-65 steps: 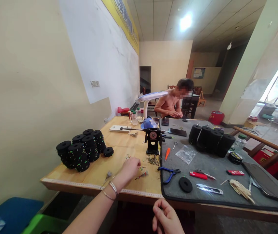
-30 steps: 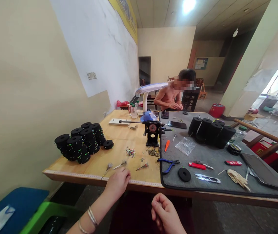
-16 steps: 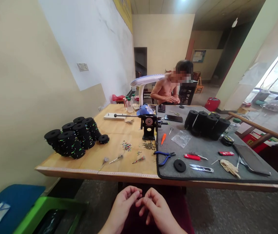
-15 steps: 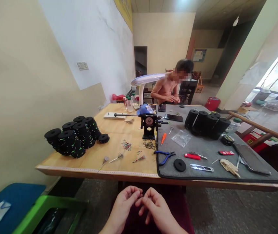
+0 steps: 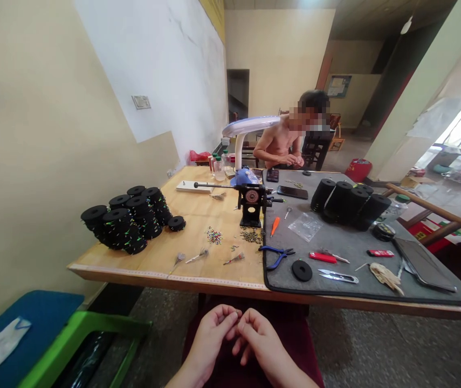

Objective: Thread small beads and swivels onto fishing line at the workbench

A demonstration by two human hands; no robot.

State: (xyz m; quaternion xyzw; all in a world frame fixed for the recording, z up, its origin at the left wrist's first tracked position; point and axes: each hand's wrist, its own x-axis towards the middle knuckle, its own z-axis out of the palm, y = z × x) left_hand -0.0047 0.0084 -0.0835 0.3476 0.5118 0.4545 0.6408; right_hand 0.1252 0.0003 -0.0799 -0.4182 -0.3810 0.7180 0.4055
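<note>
My left hand (image 5: 211, 338) and my right hand (image 5: 257, 340) meet over my lap, below the front edge of the wooden table (image 5: 141, 267). Both have curled fingers with the tips pinched together where the hands touch. What they pinch is too small to make out. Nearest on the table lie a little heap of coloured beads (image 5: 214, 235), a pile of small dark metal parts (image 5: 251, 235) and some thin feathered pieces (image 5: 198, 255).
Stacks of black spools (image 5: 127, 219) stand at the left, more black spools (image 5: 349, 206) on the grey mat (image 5: 359, 243). A black hand-crank winder (image 5: 251, 203), blue pliers (image 5: 275, 255), snips (image 5: 337, 276) and a lamp (image 5: 249, 127) are there. A person sits at the far end.
My left hand left the beads on the table and came down to my lap. It now meets my right hand, fingertips together. The view has tilted a little.
</note>
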